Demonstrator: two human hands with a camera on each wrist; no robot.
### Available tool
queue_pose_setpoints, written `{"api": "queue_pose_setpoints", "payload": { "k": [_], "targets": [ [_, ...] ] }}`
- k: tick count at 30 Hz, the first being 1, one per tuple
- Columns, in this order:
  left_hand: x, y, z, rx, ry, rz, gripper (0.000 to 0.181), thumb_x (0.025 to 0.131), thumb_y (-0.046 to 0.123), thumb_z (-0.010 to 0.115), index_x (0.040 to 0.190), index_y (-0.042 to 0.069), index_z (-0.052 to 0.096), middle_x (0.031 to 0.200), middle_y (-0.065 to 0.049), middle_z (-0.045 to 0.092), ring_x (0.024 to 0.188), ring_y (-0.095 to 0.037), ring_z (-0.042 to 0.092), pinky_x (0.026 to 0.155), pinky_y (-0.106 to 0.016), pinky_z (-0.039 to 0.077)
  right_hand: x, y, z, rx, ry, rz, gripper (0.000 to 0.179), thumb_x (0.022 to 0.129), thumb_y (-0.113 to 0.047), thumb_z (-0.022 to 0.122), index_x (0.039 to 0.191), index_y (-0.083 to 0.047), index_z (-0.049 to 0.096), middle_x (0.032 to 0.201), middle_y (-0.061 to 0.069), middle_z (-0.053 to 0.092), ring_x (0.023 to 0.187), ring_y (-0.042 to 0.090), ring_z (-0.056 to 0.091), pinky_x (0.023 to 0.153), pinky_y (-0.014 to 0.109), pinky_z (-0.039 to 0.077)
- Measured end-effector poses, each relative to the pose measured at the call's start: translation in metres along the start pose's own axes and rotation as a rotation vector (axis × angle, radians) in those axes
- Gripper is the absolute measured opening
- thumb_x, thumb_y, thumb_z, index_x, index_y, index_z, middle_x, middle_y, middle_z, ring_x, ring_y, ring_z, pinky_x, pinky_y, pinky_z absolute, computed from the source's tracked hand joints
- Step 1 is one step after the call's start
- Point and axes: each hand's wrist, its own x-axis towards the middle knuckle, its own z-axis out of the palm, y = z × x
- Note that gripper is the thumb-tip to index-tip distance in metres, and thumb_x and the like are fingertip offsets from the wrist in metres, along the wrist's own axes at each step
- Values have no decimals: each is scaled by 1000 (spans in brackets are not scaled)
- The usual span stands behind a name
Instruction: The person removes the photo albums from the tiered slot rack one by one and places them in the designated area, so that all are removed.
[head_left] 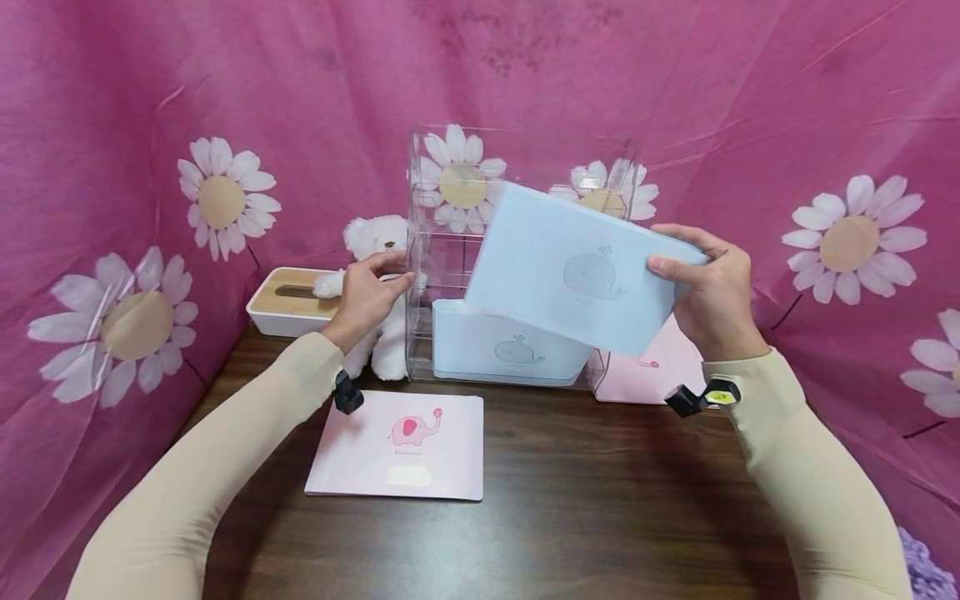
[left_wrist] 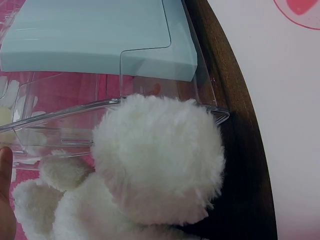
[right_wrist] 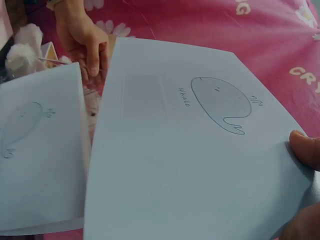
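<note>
My right hand pinches 1 blue book, tilted before the rack holding a 2nd book. My left hand is at the rack's side; I can't tell if it grips.

Smooth, matt card-like covers wrap the raised whale booklet and the whale booklet in the rack; the elephant booklet carries a soft sheen. The rack is clear, glossy plastic. The teddy bear is fluffy plush, the tissue box lid smooth pale wood, the tabletop wood-grained with a satin shine, the backdrop creased cloth.
</note>
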Motion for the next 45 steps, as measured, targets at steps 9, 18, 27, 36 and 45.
{"api": "queue_pose_setpoints", "payload": {
  "k": [9,18,27,36,45],
  "targets": [
    [-2,-1,2,-3,-4,5,41,90,12,75,130,5,68,118,-17,74,109,-22,71,86,-15,58,-31,17,-33,-8,-136,98,35,84,26,59,106,4,76,97,11,78,83,18,77,70,29,65],
    [-2,-2,2,-11,2,5,41,89,11,75,129,5,68,117,-20,74,104,-17,70,84,-12,56,-56,36,-58,-100,-243,235,40,89,23,55,111,-3,76,102,7,78,87,17,77,71,33,66],
    [-3,0,1,-37,-5,-25,42,90,12,75,130,5,68,120,-18,73,108,-17,69,91,-18,59,-77,56,-75,-144,-266,393,39,91,17,59,115,-8,76,110,1,78,93,15,76,77,34,65],
    [-4,1,2,-22,-11,-20,42,90,13,75,131,6,68,120,-17,73,106,-14,69,91,-18,58,-90,72,-87,-172,-266,543,36,91,12,61,113,-12,76,104,0,79,91,15,77,77,37,66],
    [-1,1,2,-11,6,-10,40,90,12,75,130,6,69,121,-16,74,106,-15,69,81,-10,53,-96,85,-96,-239,-262,688,35,94,4,62,125,-8,70,109,-2,77,93,18,77,82,44,64]
  ]
}}
